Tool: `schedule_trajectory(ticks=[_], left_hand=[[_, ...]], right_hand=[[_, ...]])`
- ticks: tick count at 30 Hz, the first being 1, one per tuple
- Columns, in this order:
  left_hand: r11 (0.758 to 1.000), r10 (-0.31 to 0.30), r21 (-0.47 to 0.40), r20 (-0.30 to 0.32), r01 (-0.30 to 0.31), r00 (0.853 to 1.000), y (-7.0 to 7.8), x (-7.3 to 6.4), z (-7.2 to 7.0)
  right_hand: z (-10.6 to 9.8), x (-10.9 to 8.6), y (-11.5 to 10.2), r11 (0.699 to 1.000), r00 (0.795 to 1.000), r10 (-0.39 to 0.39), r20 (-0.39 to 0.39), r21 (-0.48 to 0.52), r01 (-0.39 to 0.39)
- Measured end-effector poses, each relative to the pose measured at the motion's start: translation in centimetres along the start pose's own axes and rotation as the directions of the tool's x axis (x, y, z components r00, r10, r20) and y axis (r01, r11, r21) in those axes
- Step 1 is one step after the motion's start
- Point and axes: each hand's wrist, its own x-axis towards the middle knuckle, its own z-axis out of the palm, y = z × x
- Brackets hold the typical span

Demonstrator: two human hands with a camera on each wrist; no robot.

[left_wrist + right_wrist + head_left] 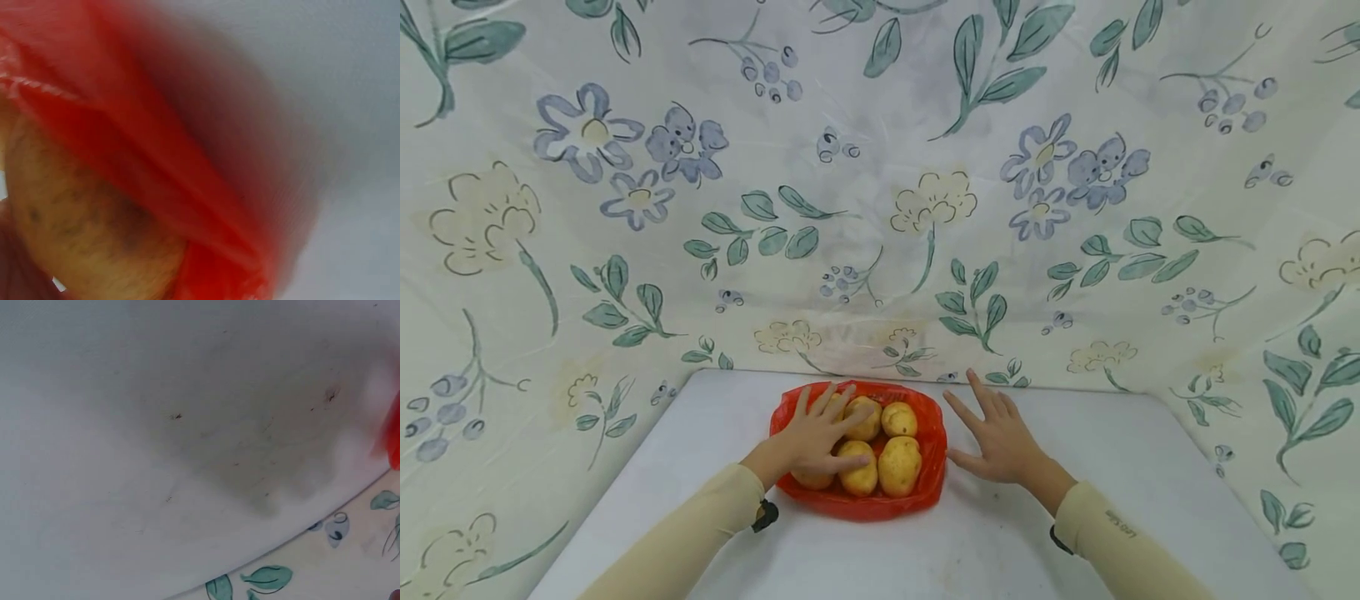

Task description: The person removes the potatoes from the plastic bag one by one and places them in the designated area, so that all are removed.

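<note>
Six potatoes point(899, 468) show inside a red bag point(887, 507) near the back edge of a white desk point(1000, 550), left of its middle; your left hand point(812, 437) reaches over the bag's left part, fingers spread apart and clamped on nothing, though I cannot tell whether they touch the potatoes beneath; your right hand point(1000, 442) is just beside the bag's right side, its fingers likewise apart and gripping nothing, its thumb toward the red rim.

As far as the views show, the potatoes are in place, three toward the desk's back edge and three toward its front; the bag's mouth lies wide open, so any gathering or tying appears undone; seen close from your left wrist, one potato sits against a fold of the plastic.

The desk has rounded back corners, and small dark specks point(177, 416) dot its surface in the right wrist view; a floral cloth point(865, 83) rises behind the back edge and shows beyond the left and right edges too, printed with blue flowers, cream blooms, berries and green leaves; your beige sleeves point(692, 533) come in from the desk's front, a black strap point(765, 516) at each wrist, small lettering on the right sleeve.
</note>
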Motion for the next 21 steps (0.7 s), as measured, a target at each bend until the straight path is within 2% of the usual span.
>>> schedule_trajectory(ticks=[6,12,21], left_hand=[[0.999,-0.036,-0.028,0.07,0.038,0.997,-0.3,-0.2,0.6],[0.997,-0.034,-0.072,0.077,0.039,0.996,-0.7,-0.4,0.7],[0.994,-0.02,-0.108,0.068,0.027,0.998,-1.1,-0.5,1.5]], right_hand=[[0.4,0.0,-0.7,1.0,1.0,-0.028,-0.003,0.012,0.028],[0.5,0.1,-1.0,0.999,1.0,-0.029,0.002,0.021,0.028],[0.3,0.1,-2.5,0.987,0.997,-0.028,0.066,0.157,0.017]])
